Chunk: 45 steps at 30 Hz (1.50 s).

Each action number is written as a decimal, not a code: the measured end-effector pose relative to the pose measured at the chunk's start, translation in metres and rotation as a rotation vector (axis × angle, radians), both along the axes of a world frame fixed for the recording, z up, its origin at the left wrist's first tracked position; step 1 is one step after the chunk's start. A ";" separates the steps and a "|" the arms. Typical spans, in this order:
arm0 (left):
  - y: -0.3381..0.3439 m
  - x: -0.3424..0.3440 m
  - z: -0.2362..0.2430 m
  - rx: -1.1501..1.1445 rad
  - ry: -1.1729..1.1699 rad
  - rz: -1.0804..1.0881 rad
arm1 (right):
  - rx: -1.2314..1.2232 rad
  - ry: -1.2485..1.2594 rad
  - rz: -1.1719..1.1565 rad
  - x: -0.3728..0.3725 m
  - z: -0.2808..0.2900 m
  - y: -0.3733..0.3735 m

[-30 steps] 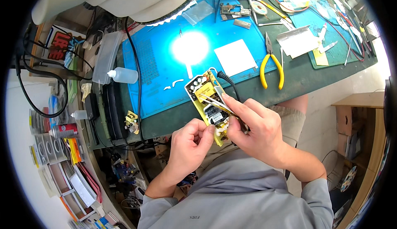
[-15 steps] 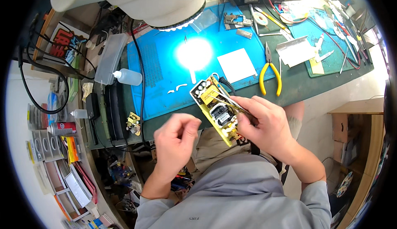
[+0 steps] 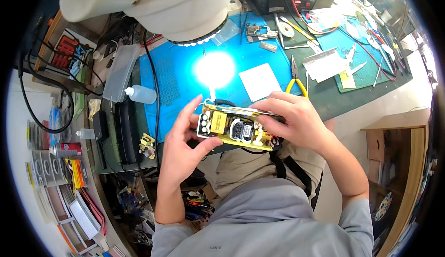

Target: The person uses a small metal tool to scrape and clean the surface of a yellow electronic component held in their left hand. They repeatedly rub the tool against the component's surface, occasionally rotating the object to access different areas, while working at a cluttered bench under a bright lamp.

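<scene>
A power supply board (image 3: 238, 129), long and narrow, with a yellow block, a black-and-white transformer and white-topped capacitors, lies nearly level between my hands. Its left end is in the grip of my left hand (image 3: 183, 141), thumb along the near edge, other fingers partly hidden beyond. My right hand (image 3: 289, 120) holds the right end, along with metal tweezers (image 3: 248, 111) that run along the board's far edge. A coiled black cable (image 3: 225, 103) shows behind the board. The undersides of both grips are hidden.
Over the blue mat (image 3: 185, 67) hangs a white microscope (image 3: 181, 6) with a bright light. Yellow-handled pliers (image 3: 296, 87), a white square sheet (image 3: 260, 81) and a bent metal plate (image 3: 324, 64) lie beyond my right hand. At left are a squeeze bottle (image 3: 141, 94) and a small circuit piece (image 3: 147, 146).
The board has turned from a steep slant to almost level. My left hand has gone from a closed pose beside it to gripping its left end.
</scene>
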<state>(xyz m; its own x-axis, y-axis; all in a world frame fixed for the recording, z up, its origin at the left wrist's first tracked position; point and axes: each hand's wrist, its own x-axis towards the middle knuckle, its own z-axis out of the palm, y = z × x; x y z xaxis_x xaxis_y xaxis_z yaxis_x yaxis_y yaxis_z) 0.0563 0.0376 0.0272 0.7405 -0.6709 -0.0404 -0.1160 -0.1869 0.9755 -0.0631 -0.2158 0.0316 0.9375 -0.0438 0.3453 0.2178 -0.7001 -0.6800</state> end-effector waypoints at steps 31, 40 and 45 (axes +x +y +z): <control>-0.010 0.014 -0.001 0.196 -0.772 -0.347 | -0.367 0.163 -0.103 -0.062 0.044 0.028; -0.012 0.007 0.002 0.225 -0.781 -0.345 | -0.381 0.215 -0.119 -0.060 0.051 0.036; -0.014 0.002 -0.002 0.230 -0.813 -0.321 | -0.386 0.278 -0.095 -0.058 0.058 0.034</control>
<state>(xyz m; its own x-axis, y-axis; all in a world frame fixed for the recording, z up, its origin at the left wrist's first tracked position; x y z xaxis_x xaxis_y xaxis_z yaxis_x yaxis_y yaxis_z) 0.0584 0.0233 0.0256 0.3776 -0.8903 0.2547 -0.8335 -0.2069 0.5123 -0.1210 -0.1817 0.0895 0.9946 -0.0515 0.0904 -0.0122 -0.9208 -0.3899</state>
